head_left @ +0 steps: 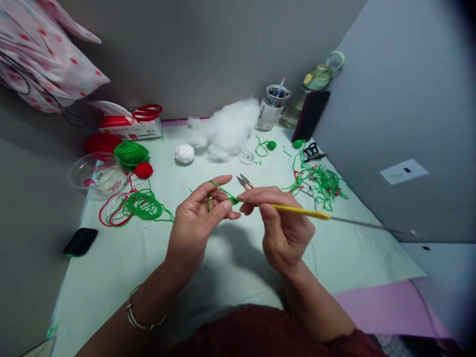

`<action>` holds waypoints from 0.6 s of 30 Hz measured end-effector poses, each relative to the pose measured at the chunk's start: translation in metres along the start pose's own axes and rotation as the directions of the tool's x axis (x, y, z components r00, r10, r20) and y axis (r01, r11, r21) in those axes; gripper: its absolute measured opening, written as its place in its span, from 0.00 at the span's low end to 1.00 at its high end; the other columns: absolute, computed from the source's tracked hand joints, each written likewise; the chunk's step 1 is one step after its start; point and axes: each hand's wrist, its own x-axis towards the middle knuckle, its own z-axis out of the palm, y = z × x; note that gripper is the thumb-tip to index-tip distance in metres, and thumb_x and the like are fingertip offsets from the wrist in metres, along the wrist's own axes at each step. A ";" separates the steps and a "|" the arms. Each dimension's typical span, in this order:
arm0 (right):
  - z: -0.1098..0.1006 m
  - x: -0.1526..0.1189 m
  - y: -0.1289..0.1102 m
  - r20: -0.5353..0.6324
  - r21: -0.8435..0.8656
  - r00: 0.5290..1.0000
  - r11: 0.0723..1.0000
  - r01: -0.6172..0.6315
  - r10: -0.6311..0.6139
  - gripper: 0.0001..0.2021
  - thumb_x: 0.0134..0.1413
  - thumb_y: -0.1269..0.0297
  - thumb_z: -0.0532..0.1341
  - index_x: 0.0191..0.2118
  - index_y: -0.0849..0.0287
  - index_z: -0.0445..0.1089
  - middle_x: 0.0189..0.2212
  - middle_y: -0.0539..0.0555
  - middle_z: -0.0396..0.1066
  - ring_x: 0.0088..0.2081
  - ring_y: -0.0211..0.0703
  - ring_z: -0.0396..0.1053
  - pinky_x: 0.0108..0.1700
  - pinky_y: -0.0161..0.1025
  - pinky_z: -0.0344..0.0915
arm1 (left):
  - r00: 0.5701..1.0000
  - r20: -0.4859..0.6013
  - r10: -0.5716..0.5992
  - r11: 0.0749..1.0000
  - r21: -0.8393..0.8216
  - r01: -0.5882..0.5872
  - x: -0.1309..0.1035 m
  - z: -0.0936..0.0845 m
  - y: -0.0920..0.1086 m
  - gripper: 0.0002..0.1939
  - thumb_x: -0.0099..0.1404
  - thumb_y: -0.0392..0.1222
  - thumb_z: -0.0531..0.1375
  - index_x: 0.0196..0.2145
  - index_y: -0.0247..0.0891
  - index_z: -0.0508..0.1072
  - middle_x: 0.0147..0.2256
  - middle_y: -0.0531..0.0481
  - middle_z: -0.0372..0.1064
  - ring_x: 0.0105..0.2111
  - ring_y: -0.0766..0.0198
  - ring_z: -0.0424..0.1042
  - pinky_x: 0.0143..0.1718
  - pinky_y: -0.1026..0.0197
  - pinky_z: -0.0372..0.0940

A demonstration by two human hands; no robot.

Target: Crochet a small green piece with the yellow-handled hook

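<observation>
At the center of the frame, the left hand (197,218) pinches a small green crochet piece (234,200) between thumb and fingers, with a strand of green working yarn (221,188) running up over the raised index finger. The right hand (284,228) grips a crochet hook (301,211) by its yellow handle; the fingers are closed around it, the tip meets the green piece, and the far metal end points toward the right of the frame. Just above the hands, the blades of small snips (244,182) show, their rear part hidden behind the right hand. Left of center on the worktop (238,267) lie loose loops of green yarn (144,204), with red and white strands beside them, and above these a small red ball (143,170), a green yarn ball (131,153) and a clear plastic bowl (87,171). At the upper left, red-handled scissors (148,112) rest on a red and white box (130,128). In the upper middle, a white yarn ball (184,153) sits beside a mound of white stuffing (228,129). Toward the upper right stand a can of pencils (272,109), a bottle (305,99) and a dark phone (311,116), above a tangle of green and red yarn scraps (323,184).
</observation>
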 end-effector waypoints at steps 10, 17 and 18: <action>0.002 -0.007 0.010 0.099 -0.219 0.971 0.947 0.235 -0.218 0.11 0.69 0.73 0.61 0.51 0.54 0.77 0.38 0.54 0.80 0.39 0.44 0.80 0.40 0.42 0.79 | 0.996 -0.079 0.049 0.999 0.004 -0.049 -0.005 0.006 -0.005 0.24 0.61 0.35 0.73 0.55 0.44 0.79 0.33 0.56 0.74 0.32 0.69 0.74 0.38 0.69 0.73; 0.002 -0.006 0.005 -0.011 -0.169 0.988 0.974 0.152 -0.156 0.12 0.68 0.71 0.62 0.50 0.51 0.80 0.38 0.53 0.80 0.39 0.44 0.78 0.40 0.44 0.77 | 0.957 0.055 -0.285 0.911 -0.295 0.288 0.004 0.002 0.004 0.20 0.60 0.33 0.71 0.51 0.32 0.81 0.30 0.55 0.71 0.27 0.72 0.71 0.36 0.69 0.74; 0.001 -0.004 0.004 -0.060 -0.070 0.995 0.995 0.072 -0.076 0.11 0.70 0.70 0.61 0.48 0.52 0.80 0.36 0.53 0.79 0.36 0.43 0.77 0.38 0.44 0.76 | 0.962 0.042 -0.271 0.915 -0.300 0.271 0.005 0.000 0.006 0.20 0.60 0.32 0.71 0.51 0.32 0.81 0.30 0.55 0.71 0.27 0.73 0.71 0.36 0.70 0.74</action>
